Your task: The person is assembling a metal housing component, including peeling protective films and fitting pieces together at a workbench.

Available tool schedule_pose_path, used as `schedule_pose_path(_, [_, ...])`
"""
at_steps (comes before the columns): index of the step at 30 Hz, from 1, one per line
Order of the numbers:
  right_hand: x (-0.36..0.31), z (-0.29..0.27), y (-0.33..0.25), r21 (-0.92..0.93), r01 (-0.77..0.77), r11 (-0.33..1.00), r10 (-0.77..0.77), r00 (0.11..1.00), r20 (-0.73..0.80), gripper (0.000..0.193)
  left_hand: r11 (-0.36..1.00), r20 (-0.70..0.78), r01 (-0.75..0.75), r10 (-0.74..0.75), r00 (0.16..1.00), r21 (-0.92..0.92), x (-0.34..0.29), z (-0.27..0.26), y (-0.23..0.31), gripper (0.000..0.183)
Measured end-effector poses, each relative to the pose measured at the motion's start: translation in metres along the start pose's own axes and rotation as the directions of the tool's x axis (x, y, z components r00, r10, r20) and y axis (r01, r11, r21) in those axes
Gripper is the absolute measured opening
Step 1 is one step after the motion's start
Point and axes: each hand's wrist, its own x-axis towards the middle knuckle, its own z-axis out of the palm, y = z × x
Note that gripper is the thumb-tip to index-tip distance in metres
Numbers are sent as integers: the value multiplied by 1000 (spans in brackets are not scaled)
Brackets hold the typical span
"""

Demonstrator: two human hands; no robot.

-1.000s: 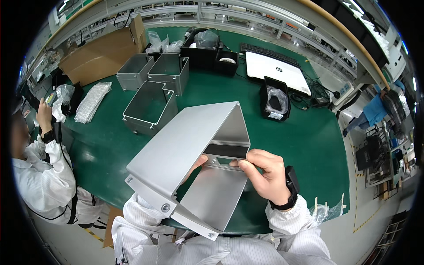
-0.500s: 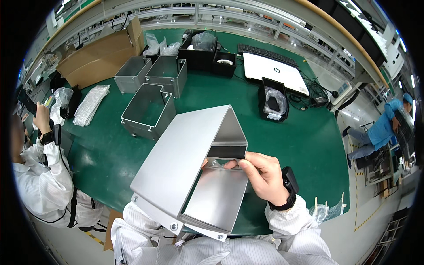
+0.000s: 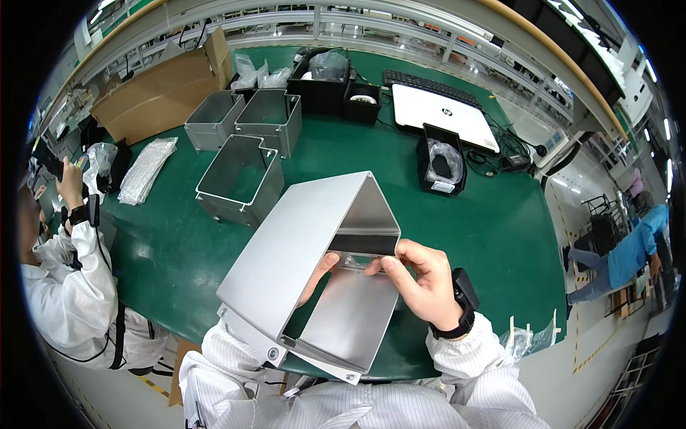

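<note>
Close before me is a bent sheet-metal housing (image 3: 293,243), silver-grey, with slanted sides, an open end and screws along its lower flange. A black strip (image 3: 366,245) runs across its inside, above a narrow metal bracket (image 3: 351,260). My right hand (image 3: 427,284) is closed at the housing's right edge, thumb and forefinger pinching near the bracket's end. My left hand (image 3: 320,277) reaches in from behind the large left panel, its thumb at the bracket's left end. The panel hides most of its fingers.
Three grey open metal boxes (image 3: 243,179) stand beyond the housing on the green table (image 3: 343,154). Farther back are a cardboard box (image 3: 161,96), black bins (image 3: 318,93) and a white laptop (image 3: 443,114). Bubble wrap (image 3: 148,170) lies left; a co-worker (image 3: 75,286) sits there.
The housing has turned slightly, its lower flange rising a little. More of my left hand shows through the opening. My right hand stays at the bracket. A person in blue at right has moved.
</note>
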Motion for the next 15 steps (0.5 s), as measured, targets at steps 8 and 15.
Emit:
schedule_pose_path(8, [0, -1, 0, -28, -39, 999, 38, 998, -51, 25, 987, 1, 160, -160, 987, 10, -9, 11, 31, 13])
schedule_pose_path(15, [3, -5, 16, 95, -57, 994, 61, 998, -33, 35, 965, 33, 145, -141, 989, -219, -4, 8, -4, 14])
